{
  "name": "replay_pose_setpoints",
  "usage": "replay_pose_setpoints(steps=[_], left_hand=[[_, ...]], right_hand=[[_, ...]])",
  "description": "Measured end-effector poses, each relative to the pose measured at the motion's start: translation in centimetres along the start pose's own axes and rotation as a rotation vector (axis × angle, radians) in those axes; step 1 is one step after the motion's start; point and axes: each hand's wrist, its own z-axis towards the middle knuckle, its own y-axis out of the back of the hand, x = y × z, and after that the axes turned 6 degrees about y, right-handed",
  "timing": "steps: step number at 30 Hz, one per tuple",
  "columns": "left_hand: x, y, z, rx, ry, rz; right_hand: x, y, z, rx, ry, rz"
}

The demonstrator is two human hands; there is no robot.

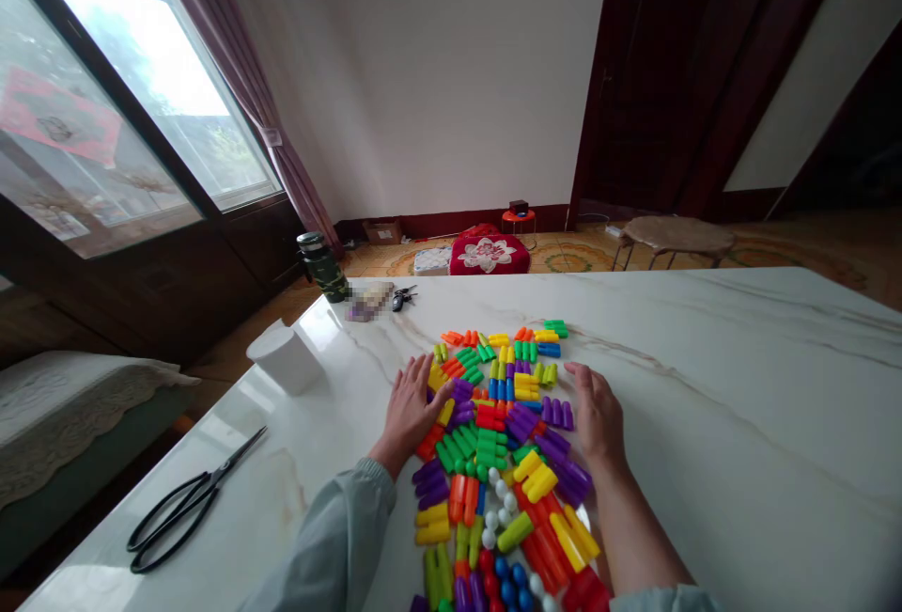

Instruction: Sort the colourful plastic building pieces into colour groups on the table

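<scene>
Many colourful plastic pieces point(491, 443) in red, green, yellow, purple, orange and blue lie spread over the white marbled table point(719, 386). My left hand point(414, 405) rests at the left edge of the spread, fingers apart, touching yellow and purple pieces. At the right edge my right hand point(598, 413) stands on its side beside purple pieces point(558, 413), its fingers loosely curved and apart, with nothing seen in it. White beads point(491, 518) and blue beads point(513, 582) lie among the pieces nearer to me.
Black scissors point(204, 499) lie on the left. Behind them are a white roll or container point(283, 358), a camouflage flask point(323, 268), a blurred item point(369, 301) and keys point(403, 298). Past the table stand a round stool point(676, 234) and a red covered seat point(489, 255).
</scene>
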Motion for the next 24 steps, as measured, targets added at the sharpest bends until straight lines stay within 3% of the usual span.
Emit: replay_pose_setpoints(steps=[4,7,11,14,16,18,24], left_hand=[[0.2,0.2,0.0,-0.029,-0.025,-0.054],[0.5,0.1,-0.2,-0.041,-0.041,-0.049],[0.3,-0.2,-0.2,-0.068,-0.046,-0.038],[0.3,-0.4,-0.2,-0.081,-0.051,-0.038],[0.3,-0.3,-0.2,-0.073,-0.052,-0.035],[0.2,-0.1,-0.2,-0.063,-0.048,-0.032],[0.0,0.1,-0.2,-0.067,-0.035,-0.053]], right_hand=[[-1.0,-0.4,-0.2,-0.124,-0.138,0.135],[-2.8,-0.5,1.9,-0.147,-0.155,0.107],[-3.0,-1.1,7.8,-0.026,0.01,-0.287],[-1.2,-2.6,11.2,0.287,0.087,-0.516],[0.1,-3.7,11.9,0.503,0.075,-0.645],[1.0,-4.6,11.5,0.619,0.102,-0.783],[1.1,-4.1,9.0,0.513,0.138,-0.933]])
